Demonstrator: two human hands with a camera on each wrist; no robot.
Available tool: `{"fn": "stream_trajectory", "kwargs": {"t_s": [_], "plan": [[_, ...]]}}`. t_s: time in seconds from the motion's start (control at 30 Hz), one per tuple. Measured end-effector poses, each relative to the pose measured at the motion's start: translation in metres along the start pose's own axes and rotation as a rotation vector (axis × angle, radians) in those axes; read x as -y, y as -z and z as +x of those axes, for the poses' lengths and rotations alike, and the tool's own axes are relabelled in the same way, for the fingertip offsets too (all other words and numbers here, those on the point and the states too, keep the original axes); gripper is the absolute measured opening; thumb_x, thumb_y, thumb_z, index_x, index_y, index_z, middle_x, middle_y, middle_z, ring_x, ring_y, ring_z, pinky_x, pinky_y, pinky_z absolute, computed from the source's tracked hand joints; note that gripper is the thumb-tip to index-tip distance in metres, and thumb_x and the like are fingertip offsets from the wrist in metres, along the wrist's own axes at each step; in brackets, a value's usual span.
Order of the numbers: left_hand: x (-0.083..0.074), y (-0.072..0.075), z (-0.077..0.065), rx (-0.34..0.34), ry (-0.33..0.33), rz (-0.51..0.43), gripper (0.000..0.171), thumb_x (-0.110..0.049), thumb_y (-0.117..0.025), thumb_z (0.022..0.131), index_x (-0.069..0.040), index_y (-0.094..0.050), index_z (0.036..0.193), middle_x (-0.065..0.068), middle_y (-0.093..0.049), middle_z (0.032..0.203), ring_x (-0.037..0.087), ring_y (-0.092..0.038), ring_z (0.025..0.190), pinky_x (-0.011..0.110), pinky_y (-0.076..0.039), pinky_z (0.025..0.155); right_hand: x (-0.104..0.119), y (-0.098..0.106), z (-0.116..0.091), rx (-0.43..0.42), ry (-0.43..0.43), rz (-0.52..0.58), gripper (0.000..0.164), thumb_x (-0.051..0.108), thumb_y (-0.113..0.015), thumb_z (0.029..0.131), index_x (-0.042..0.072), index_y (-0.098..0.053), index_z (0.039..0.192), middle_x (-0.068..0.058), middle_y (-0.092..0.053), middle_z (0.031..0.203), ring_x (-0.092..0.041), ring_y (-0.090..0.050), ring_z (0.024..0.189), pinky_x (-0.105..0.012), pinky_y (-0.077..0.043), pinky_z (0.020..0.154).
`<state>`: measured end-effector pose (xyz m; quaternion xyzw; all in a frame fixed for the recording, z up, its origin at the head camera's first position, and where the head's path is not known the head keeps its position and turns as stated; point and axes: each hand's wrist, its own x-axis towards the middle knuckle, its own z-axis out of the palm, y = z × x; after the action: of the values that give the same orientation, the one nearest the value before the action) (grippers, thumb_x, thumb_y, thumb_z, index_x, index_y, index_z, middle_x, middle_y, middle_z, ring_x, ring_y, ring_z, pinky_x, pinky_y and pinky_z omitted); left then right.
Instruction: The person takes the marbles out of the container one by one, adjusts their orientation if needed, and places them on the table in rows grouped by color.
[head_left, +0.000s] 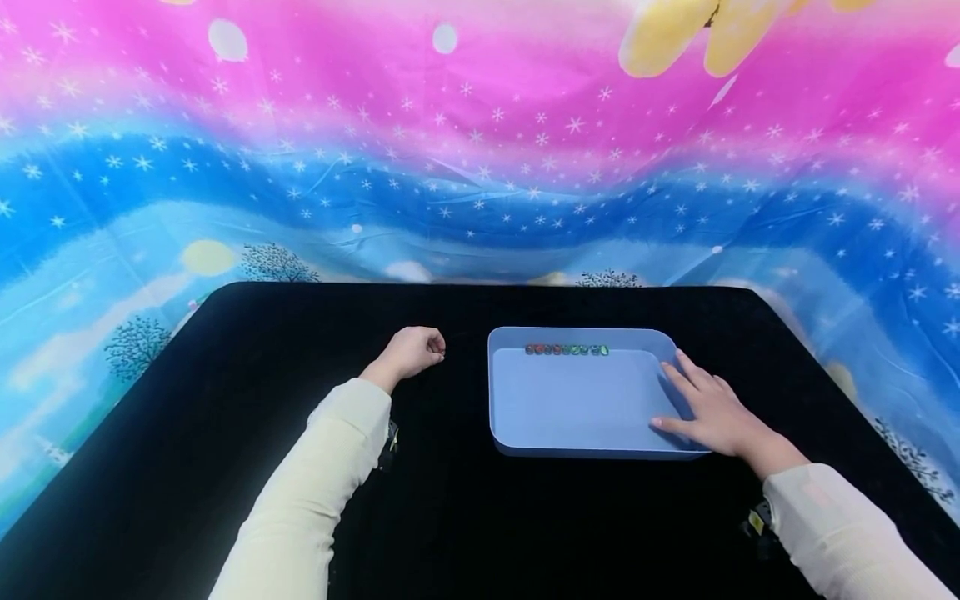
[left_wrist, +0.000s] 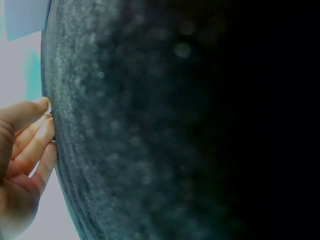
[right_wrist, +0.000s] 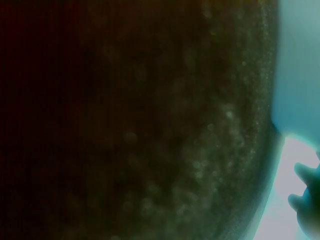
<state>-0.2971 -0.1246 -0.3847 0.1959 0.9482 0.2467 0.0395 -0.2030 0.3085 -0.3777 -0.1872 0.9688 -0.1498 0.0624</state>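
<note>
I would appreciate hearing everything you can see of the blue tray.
The tray is pale blue, shallow and rectangular, with rounded corners and a smooth, plastic-looking finish. It sits open side up on the black-covered table, right of centre in the head view. Small red and green pieces lie in a row inside, along its far wall; the right hand rests on its right wall.

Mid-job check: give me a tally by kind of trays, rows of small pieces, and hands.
Tray: 1, blue
Row of small pieces: 1, inside the tray, reddish and green; single pieces too small to count surely
Hands: 2, the left hand and the right hand
Total: 4
</note>
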Motion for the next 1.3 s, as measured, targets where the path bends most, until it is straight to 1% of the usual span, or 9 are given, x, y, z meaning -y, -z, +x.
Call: {"fn": "stream_trajectory", "kwargs": {"t_s": [0.1,0.23,0.4,0.47,0.67,0.73,0.97,1.17,1.3], "plan": [[-0.001,0.001,0.0,0.018,0.014,0.005,0.005,-0.01,-0.059,0.08,-0.008,-0.06,0.085,-0.002,-0.058,0.078,0.012,-0.053,0.071,0.029,-0.044,0.067,0.001,0.0,0.0,0.002,-0.001,-0.007,0.086,0.052,-0.053,0.078,-0.001,-0.017,0.136,-0.022,0.002,0.14,-0.044,-0.006,0.124,-0.062,-0.006,0.09],[-0.003,0.001,0.0,0.019,0.025,0.016,0.007,-0.013,-0.061,0.08,-0.008,-0.06,0.085,-0.002,-0.059,0.078,0.012,-0.054,0.072,0.029,-0.043,0.07,0.001,0.0,0.0,0.004,-0.004,-0.01,0.087,0.052,-0.053,0.078,-0.001,-0.016,0.137,-0.022,0.002,0.141,-0.043,-0.006,0.124,-0.062,-0.006,0.091],[-0.004,0.003,-0.001,0.015,0.017,0.014,0.01,-0.014,-0.061,0.08,-0.006,-0.061,0.086,-0.001,-0.06,0.078,0.013,-0.055,0.074,0.03,-0.043,0.072,0.0,-0.001,0.0,0.002,-0.007,-0.003,0.086,0.051,-0.053,0.078,-0.001,-0.016,0.137,-0.022,0.002,0.14,-0.044,-0.006,0.123,-0.062,-0.005,0.091],[-0.004,0.004,-0.002,0.026,0.017,-0.013,0.011,-0.012,-0.061,0.08,-0.005,-0.061,0.088,0.0,-0.06,0.079,0.014,-0.056,0.076,0.03,-0.043,0.072,0.0,-0.001,-0.001,0.001,-0.012,-0.006,0.086,0.052,-0.053,0.078,-0.001,-0.016,0.137,-0.022,0.002,0.14,-0.044,-0.006,0.123,-0.062,-0.006,0.091],[0.0,0.007,-0.003,0.088,0.068,-0.186,0.015,-0.01,-0.059,0.082,-0.004,-0.06,0.096,0.002,-0.06,0.087,0.016,-0.056,0.082,0.029,-0.044,0.073,0.003,0.0,-0.003,-0.006,-0.014,-0.015,0.086,0.051,-0.053,0.078,-0.002,-0.017,0.136,-0.022,0.002,0.14,-0.044,-0.007,0.123,-0.062,-0.006,0.091],[0.002,0.008,-0.004,0.1,0.076,-0.222,0.017,-0.01,-0.059,0.082,-0.004,-0.059,0.098,0.003,-0.06,0.088,0.016,-0.056,0.083,0.03,-0.045,0.073,0.003,0.001,-0.002,-0.006,-0.008,-0.011,0.085,0.05,-0.054,0.079,-0.002,-0.017,0.136,-0.022,0.002,0.14,-0.044,-0.006,0.123,-0.062,-0.006,0.09],[0.008,0.01,-0.006,0.097,0.061,-0.264,0.017,-0.008,-0.058,0.083,-0.003,-0.06,0.098,0.003,-0.06,0.09,0.016,-0.056,0.084,0.029,-0.045,0.073,0.002,-0.001,0.001,0.008,-0.007,0.009,0.086,0.05,-0.053,0.079,-0.001,-0.015,0.137,-0.021,0.004,0.141,-0.043,-0.004,0.124,-0.062,-0.005,0.091],[0.007,0.01,-0.008,0.083,0.048,-0.281,0.016,-0.005,-0.055,0.084,-0.003,-0.06,0.099,0.004,-0.06,0.091,0.017,-0.056,0.085,0.029,-0.046,0.072,0.001,-0.002,0.001,0.001,-0.01,-0.011,0.087,0.051,-0.053,0.078,-0.001,-0.015,0.137,-0.021,0.004,0.141,-0.043,-0.005,0.124,-0.062,-0.006,0.091],[0.006,0.01,-0.009,0.065,0.051,-0.284,0.02,-0.005,-0.053,0.085,-0.002,-0.058,0.104,0.006,-0.058,0.094,0.018,-0.054,0.088,0.029,-0.045,0.072,0.001,-0.001,0.001,0.001,-0.01,-0.013,0.086,0.051,-0.053,0.079,-0.001,-0.016,0.137,-0.021,0.003,0.141,-0.044,-0.006,0.124,-0.062,-0.007,0.091]]}}
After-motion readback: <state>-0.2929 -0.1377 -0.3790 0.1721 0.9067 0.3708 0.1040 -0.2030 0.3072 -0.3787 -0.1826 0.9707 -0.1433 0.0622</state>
